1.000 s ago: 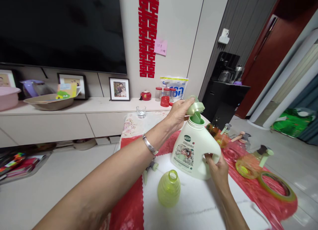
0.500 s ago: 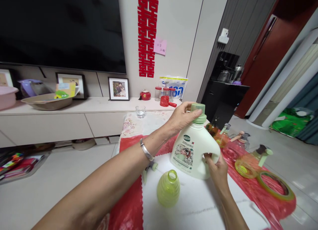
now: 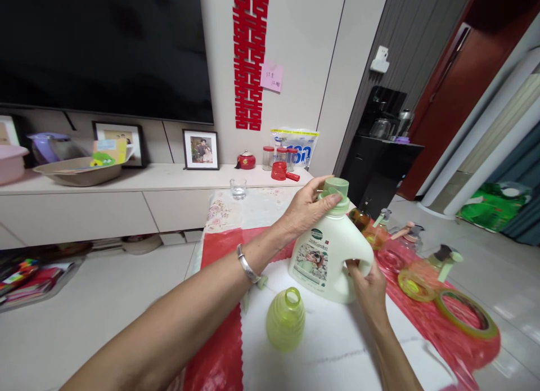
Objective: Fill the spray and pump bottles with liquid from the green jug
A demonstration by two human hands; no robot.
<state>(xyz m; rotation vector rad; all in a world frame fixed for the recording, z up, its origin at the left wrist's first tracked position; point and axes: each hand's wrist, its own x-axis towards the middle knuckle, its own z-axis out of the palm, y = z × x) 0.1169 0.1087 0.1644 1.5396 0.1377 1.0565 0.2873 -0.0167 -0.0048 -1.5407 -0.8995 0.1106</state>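
pale-green plastic jug (image 3: 314, 247): upright, centre-right on white sheet (image 3: 270, 374) | left hand (image 3: 310, 207): gripping its translucent green plastic cap (image 3: 336, 187) on neck | right hand (image 3: 371, 287): curled through handle (image 3: 367, 250) | lime ribbed plastic bottle (image 3: 286, 323): near, left

Pale jug (image 3: 327, 257) stands upright; green cap (image 3: 337, 188) atop.

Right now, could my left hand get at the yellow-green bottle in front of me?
Probably yes, once it lets go: your left hand is gripping the green cap on the jug, but nothing appears to stand between it and the yellow-green bottle.
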